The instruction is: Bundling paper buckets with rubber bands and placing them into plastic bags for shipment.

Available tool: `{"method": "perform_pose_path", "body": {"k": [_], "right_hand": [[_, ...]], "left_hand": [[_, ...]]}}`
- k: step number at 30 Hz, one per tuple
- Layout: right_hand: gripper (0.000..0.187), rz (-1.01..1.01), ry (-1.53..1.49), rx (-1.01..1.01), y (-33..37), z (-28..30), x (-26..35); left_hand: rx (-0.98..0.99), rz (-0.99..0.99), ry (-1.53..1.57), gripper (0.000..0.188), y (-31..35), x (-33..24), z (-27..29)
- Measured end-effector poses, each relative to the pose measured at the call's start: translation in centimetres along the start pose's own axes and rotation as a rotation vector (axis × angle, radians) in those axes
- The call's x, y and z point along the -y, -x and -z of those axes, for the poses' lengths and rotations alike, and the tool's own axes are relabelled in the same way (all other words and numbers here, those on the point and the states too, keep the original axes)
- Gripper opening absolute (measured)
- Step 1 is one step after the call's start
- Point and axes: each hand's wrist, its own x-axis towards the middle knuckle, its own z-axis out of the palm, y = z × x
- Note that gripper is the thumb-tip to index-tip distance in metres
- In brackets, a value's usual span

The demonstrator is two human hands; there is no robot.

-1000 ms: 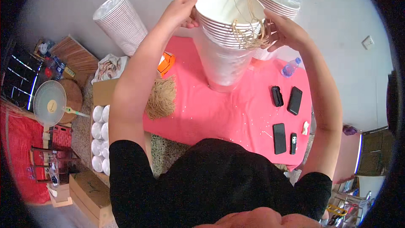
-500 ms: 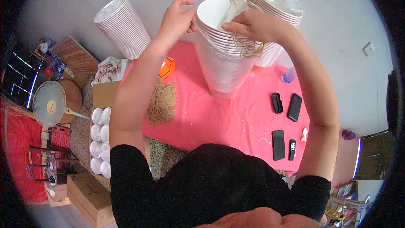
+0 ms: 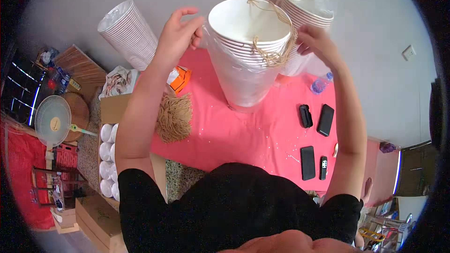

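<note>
A tall stack of white paper buckets in a clear plastic sleeve stands upright on the pink-covered table. A tangle of tan twine hangs over the right side of its rim, with one strand running along the inside of the top bucket. My left hand is raised just left of the rim, thumb and index finger apart, holding nothing. To the right of the rim is my right hand, close beside the twine, its fingers loosely bent and apart with nothing visible in them.
More bucket stacks, one left and one behind right, stand nearby. A tan twine bundle and orange packet lie left. Right are a bottle, black case and phone. A carton holds white lids or cups.
My right hand has come out of the top bucket and moved right, leaving the twine draped over the rim. My left hand has shifted slightly left and down.
</note>
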Motion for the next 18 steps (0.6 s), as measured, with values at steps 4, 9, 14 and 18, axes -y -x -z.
{"method": "perform_pose_path", "body": {"k": [4,9,14,18], "right_hand": [[0.036,-0.245,-0.348,0.146,2.0,-2.6,0.0],[0.027,-0.168,-0.452,0.246,2.1,-2.8,-0.2],[0.026,-0.047,-0.624,0.161,2.4,-2.4,2.1],[0.026,-0.071,-0.429,0.114,3.8,-3.5,2.6]], "left_hand": [[0.074,0.134,-0.174,0.039,2.4,0.5,0.6],[0.390,0.236,-0.128,0.048,5.8,1.6,-3.3],[0.343,0.260,-0.007,0.034,5.7,2.0,-5.4],[0.464,0.267,0.016,0.026,6.5,2.1,-6.1]]}}
